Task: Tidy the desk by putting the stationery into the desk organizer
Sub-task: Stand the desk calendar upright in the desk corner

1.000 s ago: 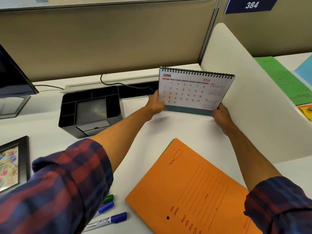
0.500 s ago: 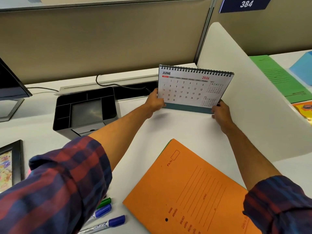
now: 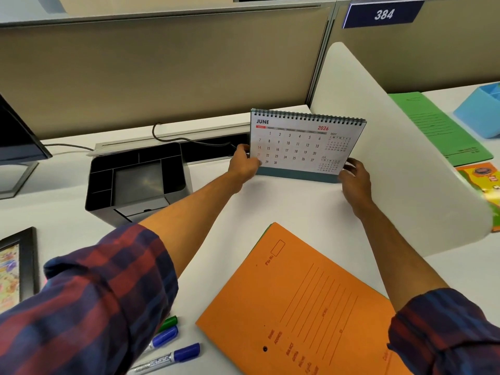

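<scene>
Stationery for this job lies at the near left edge of the white desk (image 3: 284, 201): two blue-capped markers (image 3: 173, 355) and a green-capped one (image 3: 168, 322), partly hidden under my left plaid sleeve (image 3: 89, 301). The black desk organizer (image 3: 135, 180) sits far left of centre, its compartments showing nothing inside from this angle. Both my arms reach to the far side, where I hold a spiral-bound desk calendar (image 3: 300, 147) upright, open to June 2026. My left hand (image 3: 243, 165) grips its lower left corner, thumb on the front of the page; my right hand (image 3: 351, 177) has its fingers curled round the lower right corner. The calendar's teal base looks to be at the desk surface, though I cannot tell if it touches. An orange file folder (image 3: 303, 307) lies near me, between my forearms. A white curved divider (image 3: 392, 171) rises on the right, just beside the calendar.
</scene>
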